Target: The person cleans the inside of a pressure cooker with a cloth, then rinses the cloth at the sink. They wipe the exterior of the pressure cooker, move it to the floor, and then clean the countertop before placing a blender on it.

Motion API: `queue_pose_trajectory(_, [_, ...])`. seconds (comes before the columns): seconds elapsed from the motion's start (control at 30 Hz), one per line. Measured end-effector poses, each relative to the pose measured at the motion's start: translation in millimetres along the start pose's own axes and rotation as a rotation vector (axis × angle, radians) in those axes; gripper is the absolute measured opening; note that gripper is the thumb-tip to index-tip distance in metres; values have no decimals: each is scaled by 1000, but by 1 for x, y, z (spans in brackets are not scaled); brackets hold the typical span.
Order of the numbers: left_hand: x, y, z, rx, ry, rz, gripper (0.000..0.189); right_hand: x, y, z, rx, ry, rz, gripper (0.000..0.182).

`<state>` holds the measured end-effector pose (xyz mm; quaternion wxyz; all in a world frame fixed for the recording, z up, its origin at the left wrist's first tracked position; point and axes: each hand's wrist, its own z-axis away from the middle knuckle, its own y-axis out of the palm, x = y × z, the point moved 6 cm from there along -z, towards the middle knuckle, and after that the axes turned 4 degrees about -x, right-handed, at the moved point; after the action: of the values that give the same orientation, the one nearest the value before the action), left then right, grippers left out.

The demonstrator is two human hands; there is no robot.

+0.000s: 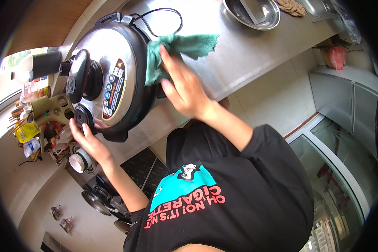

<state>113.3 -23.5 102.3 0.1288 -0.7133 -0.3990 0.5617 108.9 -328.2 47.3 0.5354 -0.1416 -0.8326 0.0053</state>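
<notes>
An electric pressure cooker with a shiny metal lid (pixel 113 47) and black body stands tilted in the view on the steel counter. My right hand (pixel 186 88) presses a green cloth (pixel 189 44) to the cooker's right side, fingers mostly straight and a little blurred. The cloth's loose end spreads to the right. My left hand (pixel 93 141) is at the lid's lower left edge, beside a round black part (pixel 83 117), with nothing held and its fingers apart. Whether its fingertips touch the cooker is hard to tell. A black lid handle (pixel 78 75) rises at the lid's middle.
A black cord (pixel 180 19) loops behind the cooker. A metal bowl (pixel 272 23) with a flat metal piece in it and a brown cloth (pixel 291 7) lie farther right on the counter (pixel 226 69). A beige utensil holder (pixel 41 107), bottles and stacked bowls (pixel 78 162) crowd the left.
</notes>
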Motion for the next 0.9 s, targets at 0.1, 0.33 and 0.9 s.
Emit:
queue_pose_trajectory(0.1, [-10,20,10,-95,-14,64,57,-11,-2,-21,-89,-15,98,61])
queue_pose_trajectory(0.33, [-5,25,15,-257,35,125,55,44,4,55,10,-15,295,64])
queue_pose_trajectory(0.9, [-5,26,18,-309,24,203,55,8,3,-13,-69,-111,472,44])
